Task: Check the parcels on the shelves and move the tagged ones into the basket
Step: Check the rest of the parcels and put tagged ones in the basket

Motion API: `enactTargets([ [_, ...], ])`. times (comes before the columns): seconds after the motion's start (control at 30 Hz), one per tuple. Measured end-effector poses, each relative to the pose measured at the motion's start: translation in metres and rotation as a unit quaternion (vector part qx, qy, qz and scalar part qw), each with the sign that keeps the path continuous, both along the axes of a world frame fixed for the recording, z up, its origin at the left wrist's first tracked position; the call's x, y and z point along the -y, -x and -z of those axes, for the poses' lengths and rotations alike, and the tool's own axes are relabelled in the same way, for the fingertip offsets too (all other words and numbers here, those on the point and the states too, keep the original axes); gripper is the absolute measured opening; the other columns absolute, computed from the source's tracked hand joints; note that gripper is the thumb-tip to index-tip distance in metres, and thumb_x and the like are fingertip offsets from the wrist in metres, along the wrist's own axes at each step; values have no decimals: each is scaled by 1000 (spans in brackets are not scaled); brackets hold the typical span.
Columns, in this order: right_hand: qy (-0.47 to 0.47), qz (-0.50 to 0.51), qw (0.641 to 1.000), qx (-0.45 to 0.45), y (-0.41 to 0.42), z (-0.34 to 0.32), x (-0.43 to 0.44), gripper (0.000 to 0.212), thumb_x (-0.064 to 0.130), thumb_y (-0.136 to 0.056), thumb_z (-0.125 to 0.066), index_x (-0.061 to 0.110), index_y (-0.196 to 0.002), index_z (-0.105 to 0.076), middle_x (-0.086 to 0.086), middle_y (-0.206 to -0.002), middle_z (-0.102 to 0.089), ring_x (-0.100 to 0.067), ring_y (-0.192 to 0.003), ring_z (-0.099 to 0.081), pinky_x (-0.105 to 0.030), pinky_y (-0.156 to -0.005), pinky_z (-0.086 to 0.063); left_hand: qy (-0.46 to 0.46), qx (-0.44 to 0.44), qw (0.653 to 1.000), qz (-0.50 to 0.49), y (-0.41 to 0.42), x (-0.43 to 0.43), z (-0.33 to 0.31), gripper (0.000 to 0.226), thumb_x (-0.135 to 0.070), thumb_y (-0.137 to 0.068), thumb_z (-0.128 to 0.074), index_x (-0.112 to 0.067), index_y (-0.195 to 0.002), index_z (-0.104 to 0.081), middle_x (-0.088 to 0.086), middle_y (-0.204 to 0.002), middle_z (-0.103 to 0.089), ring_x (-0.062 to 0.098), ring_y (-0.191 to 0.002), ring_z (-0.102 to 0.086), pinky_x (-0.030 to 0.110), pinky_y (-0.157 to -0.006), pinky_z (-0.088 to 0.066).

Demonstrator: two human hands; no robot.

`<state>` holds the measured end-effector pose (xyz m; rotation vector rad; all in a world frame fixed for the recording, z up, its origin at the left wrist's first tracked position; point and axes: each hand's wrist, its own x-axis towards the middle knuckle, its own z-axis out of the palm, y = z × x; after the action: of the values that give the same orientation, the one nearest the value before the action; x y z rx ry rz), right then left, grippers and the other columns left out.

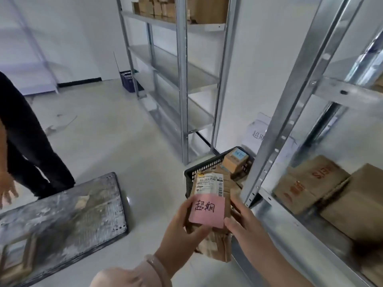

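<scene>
Two hands on one parcel (215,244), lower centre of frame. The left hand (180,224) grips its left edge, thumb across the front by the pink tag (207,210) and the other fingers hidden behind. The right hand (243,226) pinches the right edge, thumb on the tag's lower right corner. Neither hand is open, both are closed on the parcel.

The parcel is brown and crumpled, roughly upright, face to camera. White shipping label on the top half, handwritten pink tag just below it. It's held off the floor, and its top edge overlaps the near rim of the black basket (204,165). Can't tell if it's over the basket or short of it.

The basket sits on the floor at centre right, between the two shelf units, with small boxes (235,160) inside, one with a blue label.

- Right shelf (290,112): brown boxes (310,183) on a low level, red print.
- Centre shelf (182,79): boxes (176,7) on the top level only.
- Blue basket (128,79) on the floor behind it, upper centre-left.
- Grey board (62,214) flat on the floor, lower left.
- Second person at the left edge: dark trousers (31,141), one hand (6,189) showing.
</scene>
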<state>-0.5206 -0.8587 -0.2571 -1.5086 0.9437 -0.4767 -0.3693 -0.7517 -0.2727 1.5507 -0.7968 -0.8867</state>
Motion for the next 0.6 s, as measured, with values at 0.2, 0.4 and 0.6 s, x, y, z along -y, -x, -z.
enactTargets([
  [0.2, -40, 41, 998, -8, -45, 36, 66, 56, 22, -90, -64, 58, -128, -46, 37, -119, -57, 17, -110, -52, -12, -86, -44, -33, -34, 999, 22, -55, 72, 35, 72, -23, -71, -81, -51, -128, -46, -12, -112, -66, 1, -91, -67, 20, -74, -55],
  [0.4, -76, 56, 995, -20, -96, 58, 137, 53, 28, -90, -64, 60, -128, -45, 36, -126, -49, 13, -117, -45, -16, -90, -41, -64, -34, 996, 54, -116, 150, 53, 72, -11, -79, -76, -53, -126, -41, -15, -114, -63, -6, -91, -64, 15, -72, -53],
  [0.6, -121, 46, 991, -17, -140, 72, 193, 52, 26, -87, -63, 70, -111, -48, 45, -109, -57, 25, -101, -50, -1, -69, -45, -95, -50, 992, 62, -165, 216, 68, 71, -20, -65, -70, -54, -122, -47, -11, -119, -65, 1, -95, -67, 21, -78, -55],
])
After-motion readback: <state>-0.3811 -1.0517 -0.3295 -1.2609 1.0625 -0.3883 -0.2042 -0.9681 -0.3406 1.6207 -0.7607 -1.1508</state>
